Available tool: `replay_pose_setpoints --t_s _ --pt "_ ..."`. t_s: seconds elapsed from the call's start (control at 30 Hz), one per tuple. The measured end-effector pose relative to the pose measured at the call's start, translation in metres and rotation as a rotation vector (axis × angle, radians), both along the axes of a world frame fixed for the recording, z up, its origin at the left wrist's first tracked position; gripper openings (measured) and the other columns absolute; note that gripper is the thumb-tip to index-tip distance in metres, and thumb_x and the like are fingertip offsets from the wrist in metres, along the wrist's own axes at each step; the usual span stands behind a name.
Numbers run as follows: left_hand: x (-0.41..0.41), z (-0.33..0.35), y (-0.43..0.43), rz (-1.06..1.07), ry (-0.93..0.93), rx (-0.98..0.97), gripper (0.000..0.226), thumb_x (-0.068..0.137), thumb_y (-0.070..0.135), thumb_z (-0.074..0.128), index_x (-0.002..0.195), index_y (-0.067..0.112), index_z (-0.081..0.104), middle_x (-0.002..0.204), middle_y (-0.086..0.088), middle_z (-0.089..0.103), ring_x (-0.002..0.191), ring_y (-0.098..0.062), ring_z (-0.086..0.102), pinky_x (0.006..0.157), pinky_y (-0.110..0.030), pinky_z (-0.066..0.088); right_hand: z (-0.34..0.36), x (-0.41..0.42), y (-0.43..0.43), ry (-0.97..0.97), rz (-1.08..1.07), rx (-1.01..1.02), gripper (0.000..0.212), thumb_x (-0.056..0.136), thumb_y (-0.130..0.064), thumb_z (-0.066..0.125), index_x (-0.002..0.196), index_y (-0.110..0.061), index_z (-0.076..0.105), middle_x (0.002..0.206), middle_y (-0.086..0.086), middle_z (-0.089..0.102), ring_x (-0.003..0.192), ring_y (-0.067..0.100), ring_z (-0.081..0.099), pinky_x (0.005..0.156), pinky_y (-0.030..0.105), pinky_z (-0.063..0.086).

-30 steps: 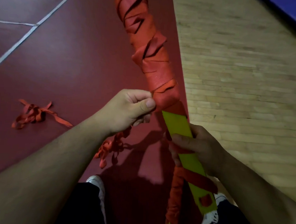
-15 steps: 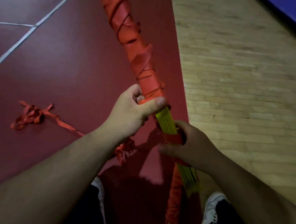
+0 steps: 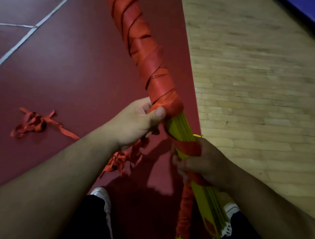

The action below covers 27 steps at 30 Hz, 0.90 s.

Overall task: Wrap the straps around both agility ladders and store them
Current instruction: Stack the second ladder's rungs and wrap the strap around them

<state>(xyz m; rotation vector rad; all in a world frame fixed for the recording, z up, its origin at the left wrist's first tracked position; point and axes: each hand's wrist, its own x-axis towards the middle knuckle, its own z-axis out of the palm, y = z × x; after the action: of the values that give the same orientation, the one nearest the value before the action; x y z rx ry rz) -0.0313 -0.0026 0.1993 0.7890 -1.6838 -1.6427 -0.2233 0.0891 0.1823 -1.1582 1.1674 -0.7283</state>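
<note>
Hard to make out: the ladder bundle [image 3: 180, 126] runs off the top edge beyond the left hand; its near end is cut off by the right forearm and the bottom edge; the right fingers are lost in shadow
Ladder bundle: stacked yellow-green rungs, slanting up and away between the two hands, held off the floor
Strap wrap [image 3: 139, 36]: orange turns cover the bundle from the left hand upward; one more turn sits at the right hand
Left hand [image 3: 134, 123]: fingers curled round the bundle; thumb presses the lowest edge of the wrap
Right hand [image 3: 201, 163]: closed round the rungs nearer the body, over the single orange turn
Wrapped length [image 3: 184, 212]: hangs below the right hand; whether it is a separate ladder, I cannot tell
Dangling strap [image 3: 125, 158]: bunched under the left hand
Loose strap [image 3: 34, 124]: tangled on the red floor, well left of the left hand
</note>
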Motion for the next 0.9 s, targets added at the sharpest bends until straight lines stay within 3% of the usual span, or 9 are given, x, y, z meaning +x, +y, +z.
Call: replay_pose_setpoints --t_s 0.1,0.17,0.27,0.33,0.43,0.6,0.67,0.8,0.9 --pt "-0.005 0.0 0.006 -0.017 0.07 0.062 0.094 0.058 0.084 0.067 0.111 0.007 0.07 0.074 -0.035 0.06 0.041 -0.006 0.034 0.056 -0.032 0.031 0.009 -0.001 0.0 -0.141 0.063 0.086 0.045 0.054 -0.02 0.071 0.09 0.006 0.06 0.075 0.029 0.058 0.051 0.028 0.055 0.052 0.031 0.048" --pt "-0.009 0.0 0.008 0.11 0.089 0.117 0.083 0.061 0.078 0.072 0.085 0.0 0.066 0.052 -0.022 0.05 0.039 -0.008 0.034 0.053 -0.033 0.026 0.011 -0.003 -0.004 -0.067 -0.008 0.079 0.037 0.06 -0.021 0.074 0.094 -0.007 0.068 0.08 0.019 0.069 0.061 0.032 0.064 0.058 0.038 0.055" --pt "-0.015 0.002 0.009 0.351 0.116 0.18 0.04 0.077 0.053 0.077 0.067 0.02 0.058 0.052 0.004 0.046 0.045 -0.01 0.034 0.051 -0.029 0.027 0.005 -0.001 -0.009 0.364 -0.126 -0.045 0.051 0.067 -0.047 0.083 0.113 -0.034 0.066 0.095 -0.005 0.075 0.088 0.013 0.071 0.083 0.046 0.059" --pt "-0.021 0.006 0.012 0.436 0.087 0.189 0.033 0.078 0.047 0.072 0.066 0.02 0.057 0.05 0.007 0.044 0.046 -0.01 0.032 0.049 -0.027 0.029 0.0 0.004 -0.007 0.596 -0.144 -0.102 0.069 0.059 -0.057 0.088 0.119 -0.039 0.059 0.097 -0.013 0.071 0.089 0.004 0.067 0.082 0.038 0.057" --pt "-0.02 0.011 0.012 0.397 0.028 0.127 0.031 0.086 0.043 0.065 0.067 0.019 0.057 0.046 0.01 0.043 0.044 -0.009 0.034 0.052 -0.029 0.033 0.0 0.006 -0.007 0.68 -0.236 -0.201 0.049 0.064 -0.045 0.087 0.105 -0.033 0.062 0.084 -0.011 0.07 0.077 0.005 0.065 0.072 0.035 0.054" --pt "0.002 0.006 -0.004 0.153 -0.084 -0.024 0.036 0.093 0.046 0.055 0.085 0.013 0.064 0.041 0.003 0.045 0.041 -0.007 0.045 0.068 -0.043 0.042 0.015 -0.002 -0.008 0.44 -0.161 -0.1 0.028 0.068 -0.018 0.085 0.084 -0.01 0.065 0.063 0.01 0.069 0.054 0.029 0.064 0.056 0.04 0.053" --pt "0.005 0.002 -0.004 0.104 -0.028 0.058 0.058 0.086 0.053 0.057 0.098 -0.004 0.055 0.042 0.004 0.042 0.04 -0.006 0.041 0.069 -0.044 0.039 0.015 0.001 -0.003 0.176 -0.099 0.005 0.027 0.066 -0.014 0.077 0.082 0.002 0.06 0.056 0.014 0.062 0.045 0.025 0.058 0.048 0.031 0.049" --pt "0.001 -0.001 0.003 -0.049 0.117 0.232 0.086 0.066 0.076 0.07 0.118 0.007 0.059 0.057 0.004 0.057 0.039 -0.002 0.034 0.06 -0.041 0.018 0.014 0.002 0.003 -0.073 0.046 0.108 0.026 0.066 -0.01 0.072 0.084 0.002 0.057 0.055 0.015 0.06 0.043 0.025 0.056 0.048 0.029 0.046" --pt "-0.005 0.004 0.007 0.07 0.139 0.24 0.098 0.06 0.075 0.074 0.115 -0.004 0.059 0.06 -0.012 0.043 0.042 -0.007 0.035 0.044 -0.018 0.027 0.019 -0.002 -0.001 -0.023 0.032 0.095 0.032 0.07 -0.018 0.077 0.094 -0.002 0.062 0.066 0.013 0.067 0.055 0.026 0.065 0.053 0.032 0.051"
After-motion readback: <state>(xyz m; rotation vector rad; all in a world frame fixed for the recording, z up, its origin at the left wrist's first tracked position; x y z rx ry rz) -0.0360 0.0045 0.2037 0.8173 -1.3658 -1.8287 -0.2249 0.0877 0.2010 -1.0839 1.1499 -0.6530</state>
